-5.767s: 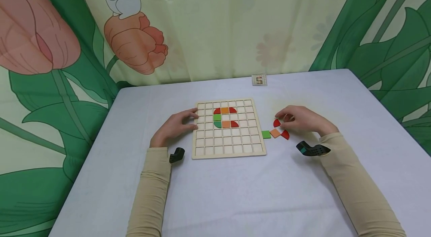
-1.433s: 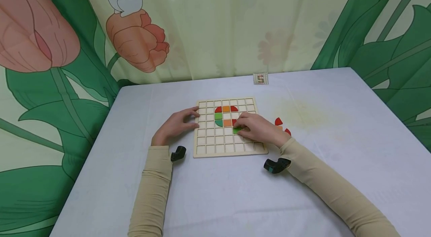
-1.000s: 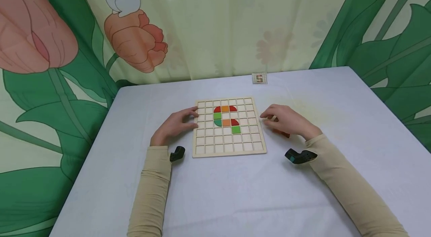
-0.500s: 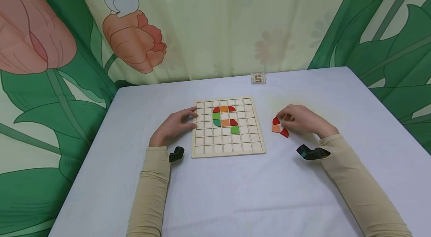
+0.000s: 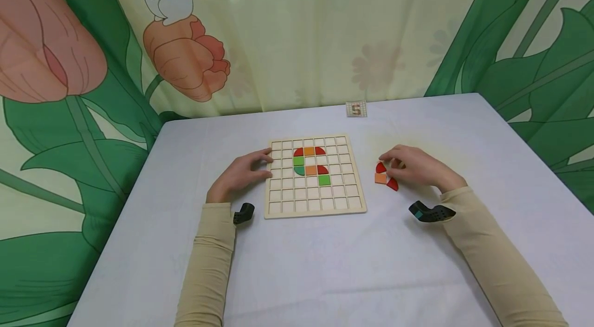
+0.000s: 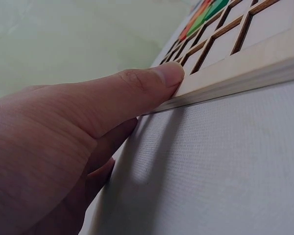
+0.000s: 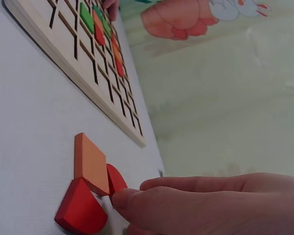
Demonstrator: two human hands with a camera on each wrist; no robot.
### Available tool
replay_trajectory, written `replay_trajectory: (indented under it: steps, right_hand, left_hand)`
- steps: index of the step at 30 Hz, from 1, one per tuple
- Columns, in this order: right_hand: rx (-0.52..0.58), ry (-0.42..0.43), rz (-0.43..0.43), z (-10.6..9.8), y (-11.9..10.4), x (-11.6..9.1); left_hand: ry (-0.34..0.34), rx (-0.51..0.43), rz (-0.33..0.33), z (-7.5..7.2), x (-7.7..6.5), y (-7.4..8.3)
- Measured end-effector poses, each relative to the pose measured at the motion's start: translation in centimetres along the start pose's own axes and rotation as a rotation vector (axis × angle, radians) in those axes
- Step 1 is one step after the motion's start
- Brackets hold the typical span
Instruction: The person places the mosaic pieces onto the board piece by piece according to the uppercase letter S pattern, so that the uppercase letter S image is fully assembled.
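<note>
My left hand (image 5: 241, 175) touches the left edge of the square wooden grid board (image 5: 315, 208), its thumb on the rim in the left wrist view. Coloured tiles lie in the cells: red quarter circles at corners, orange squares, a teal quarter circle and green squares, the lowest green square (image 5: 324, 180) under a red quarter circle. Right of the board, my right hand (image 5: 415, 167) has thumb and index finger at a red quarter-circle tile (image 7: 116, 178), pinching it at its edge. An orange square tile (image 7: 90, 164) and another red quarter-circle tile (image 7: 82, 208) lie against it on the cloth.
A small card (image 5: 356, 109) with a grid and an S-shaped pattern lies near the table's far edge. White cloth (image 5: 297, 265) covers the table. Behind it hangs a curtain (image 5: 297, 33) printed with flowers and a rabbit. A black camera (image 5: 431, 212) sits at each wrist.
The right hand set the green square tile in the board, then went back right to the loose tiles. The orange square has turned straighter. The left hand stays at the board's edge.
</note>
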State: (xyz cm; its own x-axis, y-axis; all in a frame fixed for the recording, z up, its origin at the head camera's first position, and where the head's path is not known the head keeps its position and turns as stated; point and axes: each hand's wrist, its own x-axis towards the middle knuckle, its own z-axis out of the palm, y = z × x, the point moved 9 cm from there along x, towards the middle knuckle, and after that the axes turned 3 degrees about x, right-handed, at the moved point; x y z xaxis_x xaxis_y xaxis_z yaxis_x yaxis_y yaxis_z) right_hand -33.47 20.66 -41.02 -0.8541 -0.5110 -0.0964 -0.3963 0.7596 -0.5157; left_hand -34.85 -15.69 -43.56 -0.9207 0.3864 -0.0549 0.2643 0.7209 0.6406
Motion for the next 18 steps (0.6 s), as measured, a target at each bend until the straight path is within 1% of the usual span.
replay_trajectory:
  steps: [3, 10, 18]
  right_hand:
    - [0.004, 0.020, 0.005, 0.21, 0.00, 0.29]
    - [0.004, 0.036, -0.036, 0.44, -0.59, 0.38]
    - [-0.030, 0.074, -0.013, 0.24, -0.10, 0.53]
  left_hand:
    - [-0.001, 0.003, 0.002, -0.01, -0.02, 0.01]
    - [-0.006, -0.006, -0.013, 0.06, -0.07, -0.09]
    - [-0.007, -0.006, -0.011, 0.01, -0.06, -0.06]
